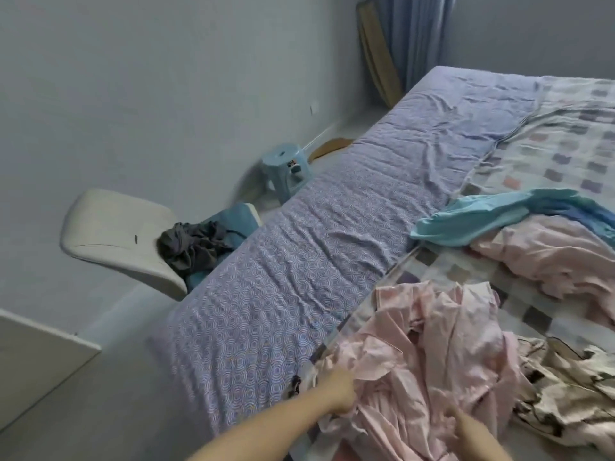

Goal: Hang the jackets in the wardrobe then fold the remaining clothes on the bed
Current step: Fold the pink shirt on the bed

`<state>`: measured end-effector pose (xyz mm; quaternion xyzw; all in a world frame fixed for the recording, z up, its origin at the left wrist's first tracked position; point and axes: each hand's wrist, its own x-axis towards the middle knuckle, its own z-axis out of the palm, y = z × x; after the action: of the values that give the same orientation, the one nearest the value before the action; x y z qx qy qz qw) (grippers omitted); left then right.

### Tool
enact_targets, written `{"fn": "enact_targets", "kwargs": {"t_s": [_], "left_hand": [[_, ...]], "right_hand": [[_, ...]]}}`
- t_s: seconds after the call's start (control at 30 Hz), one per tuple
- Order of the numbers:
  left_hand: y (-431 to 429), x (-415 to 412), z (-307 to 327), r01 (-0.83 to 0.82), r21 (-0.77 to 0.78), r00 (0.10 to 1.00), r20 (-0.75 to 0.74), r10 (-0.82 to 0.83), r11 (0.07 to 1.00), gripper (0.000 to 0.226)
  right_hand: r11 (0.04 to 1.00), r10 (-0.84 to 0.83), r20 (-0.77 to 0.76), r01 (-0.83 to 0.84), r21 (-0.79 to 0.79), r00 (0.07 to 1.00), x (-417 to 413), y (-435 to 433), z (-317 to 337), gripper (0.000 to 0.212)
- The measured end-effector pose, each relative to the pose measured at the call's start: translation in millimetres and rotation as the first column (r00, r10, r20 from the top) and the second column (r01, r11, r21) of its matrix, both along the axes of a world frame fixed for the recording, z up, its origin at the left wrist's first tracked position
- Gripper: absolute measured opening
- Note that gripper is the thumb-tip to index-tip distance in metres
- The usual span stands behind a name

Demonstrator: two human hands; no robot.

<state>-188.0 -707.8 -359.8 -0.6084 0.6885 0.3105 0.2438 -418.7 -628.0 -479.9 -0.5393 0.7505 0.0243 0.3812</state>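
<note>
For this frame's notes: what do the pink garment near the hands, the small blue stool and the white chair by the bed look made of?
The pink garment: thin woven cloth, possibly cotton, matte; it crumples into sharp creases. The blue stool: moulded plastic, slight sheen, one-piece top with a hole. The white chair: apparently a hard plastic shell, smooth, matte; blur leaves it open.

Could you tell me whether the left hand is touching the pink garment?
Touching: the head view shows the left hand gripping the pink garment.
</note>
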Motion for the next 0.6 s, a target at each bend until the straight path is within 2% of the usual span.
{"fn": "enact_targets", "kwargs": {"t_s": [0.03, 0.07, 0.1, 0.17, 0.23, 0.3, 0.37, 0.43, 0.5, 0.57, 0.6], "left_hand": [[3, -2, -2, 0.011, 0.002, 1.0, -0.015, -0.011, 1.0, 0.038], [3, -3, -17, 0.041, -0.014, 0.998, -0.05, -0.042, 0.999, 0.036], [3, -5, -22, 0.095, -0.02, 0.993, -0.064, -0.096, 0.995, 0.035], [2, -6, -36, 0.229, -0.095, 0.969, -0.069, -0.235, 0.969, 0.043], [5, -12, -65, 0.362, -0.112, 0.927, -0.066, -0.37, 0.926, 0.056], [9, -17, -84, 0.412, -0.101, 0.909, -0.02, -0.415, 0.906, 0.07], [11, -24, -100, 0.386, -0.128, 0.922, 0.041, -0.384, 0.913, 0.081], [9, -22, -111, 0.271, -0.214, 0.961, 0.109, -0.253, 0.939, 0.079], [-2, -22, -120, 0.163, -0.303, 0.982, 0.142, -0.125, 0.939, 0.07], [-16, -19, -115, 0.112, -0.358, 0.989, 0.126, -0.071, 0.927, 0.067], [-21, -19, -116, 0.132, -0.424, 0.99, 0.097, -0.099, 0.896, 0.072]], "right_hand": [[0.993, -0.104, -0.005, 0.104, -0.048, 0.995, 6, 1, 18, 0.042], [0.979, -0.169, -0.037, 0.163, -0.119, 0.985, 11, -2, 12, 0.046], [0.966, -0.229, -0.005, 0.227, -0.126, 0.973, 16, -1, 17, 0.051], [0.96, -0.259, 0.135, 0.27, -0.073, 0.956, 30, -3, 22, 0.05], [0.939, -0.344, 0.156, 0.343, 0.033, 0.926, 29, 7, 1, 0.055], [0.945, -0.326, 0.174, 0.323, 0.045, 0.929, 24, 13, -10, 0.058], [0.942, -0.337, 0.203, 0.327, 0.081, 0.919, 19, 15, -7, 0.042], [0.936, -0.352, 0.229, 0.345, 0.07, 0.907, 15, 13, -3, 0.014], [0.922, -0.383, 0.234, 0.384, 0.042, 0.894, 7, 10, -5, 0.018], [0.937, -0.339, 0.235, 0.349, 0.0, 0.911, 6, 6, 5, 0.025], [0.949, -0.303, 0.224, 0.315, -0.018, 0.926, 4, 6, 14, 0.027]]}}
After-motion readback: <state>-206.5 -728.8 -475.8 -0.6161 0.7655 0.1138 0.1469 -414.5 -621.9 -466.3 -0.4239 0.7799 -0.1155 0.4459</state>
